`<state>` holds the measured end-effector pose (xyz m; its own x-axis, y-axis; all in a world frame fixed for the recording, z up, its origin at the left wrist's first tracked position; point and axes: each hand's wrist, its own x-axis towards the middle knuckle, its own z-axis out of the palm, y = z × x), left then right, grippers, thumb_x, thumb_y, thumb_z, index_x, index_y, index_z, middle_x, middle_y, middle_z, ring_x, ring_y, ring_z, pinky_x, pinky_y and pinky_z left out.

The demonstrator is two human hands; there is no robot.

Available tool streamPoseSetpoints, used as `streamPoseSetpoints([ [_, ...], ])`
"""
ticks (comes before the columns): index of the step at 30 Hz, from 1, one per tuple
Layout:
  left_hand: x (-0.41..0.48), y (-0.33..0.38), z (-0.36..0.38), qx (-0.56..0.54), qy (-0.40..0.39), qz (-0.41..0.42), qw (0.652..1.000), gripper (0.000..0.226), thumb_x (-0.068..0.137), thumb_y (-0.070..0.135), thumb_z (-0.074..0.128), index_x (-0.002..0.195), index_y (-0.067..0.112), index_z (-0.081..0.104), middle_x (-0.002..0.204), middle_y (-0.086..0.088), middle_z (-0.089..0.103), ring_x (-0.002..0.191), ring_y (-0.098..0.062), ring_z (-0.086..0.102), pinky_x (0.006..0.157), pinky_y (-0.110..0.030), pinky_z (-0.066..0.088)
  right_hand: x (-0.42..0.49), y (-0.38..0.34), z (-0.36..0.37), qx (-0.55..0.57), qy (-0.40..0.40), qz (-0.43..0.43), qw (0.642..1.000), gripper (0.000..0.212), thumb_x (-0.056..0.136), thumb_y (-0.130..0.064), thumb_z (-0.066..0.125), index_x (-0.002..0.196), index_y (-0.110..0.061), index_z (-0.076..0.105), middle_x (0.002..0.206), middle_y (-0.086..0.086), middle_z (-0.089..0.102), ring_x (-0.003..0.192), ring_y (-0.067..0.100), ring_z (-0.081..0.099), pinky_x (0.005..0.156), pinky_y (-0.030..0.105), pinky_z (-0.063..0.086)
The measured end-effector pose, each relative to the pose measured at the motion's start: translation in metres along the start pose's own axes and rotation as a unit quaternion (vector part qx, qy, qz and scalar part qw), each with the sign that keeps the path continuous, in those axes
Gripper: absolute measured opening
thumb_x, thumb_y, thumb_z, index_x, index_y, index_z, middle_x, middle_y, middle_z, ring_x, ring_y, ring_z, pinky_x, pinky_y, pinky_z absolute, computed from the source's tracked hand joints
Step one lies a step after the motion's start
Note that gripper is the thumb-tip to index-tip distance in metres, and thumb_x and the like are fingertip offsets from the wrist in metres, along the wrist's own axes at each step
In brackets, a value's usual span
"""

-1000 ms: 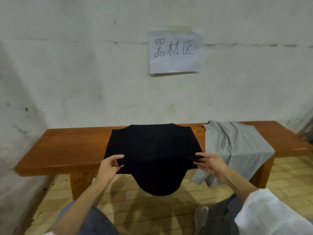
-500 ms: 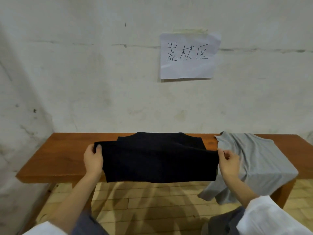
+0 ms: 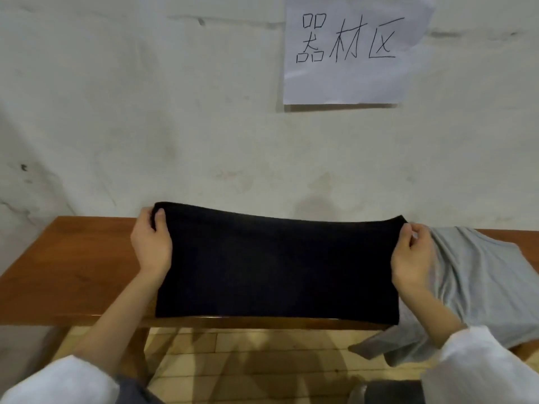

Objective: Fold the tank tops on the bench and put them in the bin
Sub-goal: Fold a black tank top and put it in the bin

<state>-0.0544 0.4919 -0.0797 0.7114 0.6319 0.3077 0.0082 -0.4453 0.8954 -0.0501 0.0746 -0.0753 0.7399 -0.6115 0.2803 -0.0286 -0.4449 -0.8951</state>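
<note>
A black tank top (image 3: 277, 266) is stretched flat across the middle of the wooden bench (image 3: 73, 263), its far edge lifted toward the wall. My left hand (image 3: 151, 243) grips its far left corner, fingers curled round the cloth. At the far right corner my right hand (image 3: 411, 252) pinches the fabric between thumb and fingers. A grey tank top (image 3: 478, 281) lies crumpled on the bench just right of my right hand and hangs over the front edge. No bin is in view.
The bench stands against a white wall (image 3: 175, 126) with a paper sign (image 3: 344, 51) taped above it. Bare bench top shows at the left. A wooden plank floor (image 3: 248, 354) lies below the front edge, and my knees are at the bottom.
Both hands have carried the black top's hanging lower half up and away over the bench toward the wall. The camera has moved closer to the bench.
</note>
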Motion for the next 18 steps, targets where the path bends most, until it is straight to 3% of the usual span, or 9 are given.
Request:
streamPoseSetpoints([
  [3, 0.020, -0.021, 0.031, 0.135, -0.088, -0.054, 0.985, 0.033, 0.098, 0.026, 0.047, 0.122, 0.003, 0.049, 0.116, -0.020, 0.056, 0.105, -0.036, 0.054, 0.087, -0.044, 0.044, 0.020, 0.023, 0.026, -0.070, -0.041, 0.033, 0.996, 0.023, 0.101, -0.025, 0.037, 0.105, -0.006, 0.049, 0.081, 0.005, 0.053, 0.082, 0.029, 0.054, 0.074, 0.037, 0.038],
  [5, 0.011, -0.032, 0.046, 0.247, -0.168, -0.060, 0.953, 0.051, 0.094, 0.025, 0.053, 0.138, 0.004, 0.036, 0.137, -0.024, 0.039, 0.123, -0.041, 0.041, 0.100, -0.049, 0.038, 0.020, 0.042, 0.036, -0.134, -0.065, 0.028, 0.989, 0.035, 0.098, -0.028, 0.041, 0.117, -0.001, 0.050, 0.105, 0.019, 0.057, 0.100, 0.037, 0.054, 0.083, 0.041, 0.041],
  [8, -0.027, -0.039, 0.057, 0.312, -0.221, 0.060, 0.922, 0.052, 0.095, 0.027, 0.051, 0.140, 0.004, 0.039, 0.145, -0.022, 0.035, 0.135, -0.037, 0.030, 0.111, -0.048, 0.029, -0.004, 0.048, 0.037, -0.225, -0.115, -0.066, 0.965, 0.035, 0.096, -0.019, 0.050, 0.124, 0.001, 0.052, 0.125, 0.023, 0.053, 0.117, 0.037, 0.047, 0.100, 0.044, 0.037],
  [11, -0.061, -0.051, 0.060, 0.363, -0.256, 0.126, 0.887, 0.053, 0.100, 0.036, 0.039, 0.145, 0.009, 0.035, 0.153, -0.015, 0.029, 0.144, -0.030, 0.019, 0.117, -0.045, 0.016, -0.042, 0.047, 0.037, -0.279, -0.215, -0.160, 0.922, 0.042, 0.099, -0.028, 0.045, 0.134, -0.006, 0.048, 0.144, 0.013, 0.042, 0.136, 0.028, 0.034, 0.112, 0.039, 0.027],
  [13, -0.069, -0.057, 0.056, 0.392, -0.257, 0.145, 0.872, 0.056, 0.101, 0.042, 0.030, 0.149, 0.013, 0.028, 0.156, -0.010, 0.023, 0.146, -0.027, 0.013, 0.118, -0.043, 0.010, -0.060, 0.052, 0.037, -0.342, -0.278, -0.187, 0.878, 0.056, 0.100, -0.043, 0.032, 0.146, -0.011, 0.033, 0.156, 0.008, 0.025, 0.146, 0.023, 0.015, 0.118, 0.038, 0.013],
  [15, -0.068, -0.061, 0.047, 0.408, -0.256, 0.148, 0.864, 0.058, 0.100, 0.045, 0.024, 0.150, 0.016, 0.024, 0.158, -0.007, 0.019, 0.147, -0.025, 0.010, 0.118, -0.042, 0.007, -0.068, 0.061, 0.035, -0.397, -0.324, -0.183, 0.839, 0.074, 0.093, -0.061, 0.006, 0.152, -0.017, 0.014, 0.160, 0.003, 0.008, 0.148, 0.019, 0.000, 0.118, 0.035, -0.001],
  [18, -0.066, -0.064, 0.035, 0.417, -0.257, 0.131, 0.862, 0.057, 0.101, 0.046, 0.022, 0.151, 0.019, 0.021, 0.159, -0.005, 0.016, 0.147, -0.023, 0.008, 0.118, -0.041, 0.004, -0.067, 0.070, 0.028, -0.429, -0.329, -0.178, 0.822, 0.096, 0.074, -0.072, -0.023, 0.152, -0.022, 0.002, 0.161, -0.001, -0.001, 0.147, 0.017, -0.008, 0.117, 0.035, -0.008],
])
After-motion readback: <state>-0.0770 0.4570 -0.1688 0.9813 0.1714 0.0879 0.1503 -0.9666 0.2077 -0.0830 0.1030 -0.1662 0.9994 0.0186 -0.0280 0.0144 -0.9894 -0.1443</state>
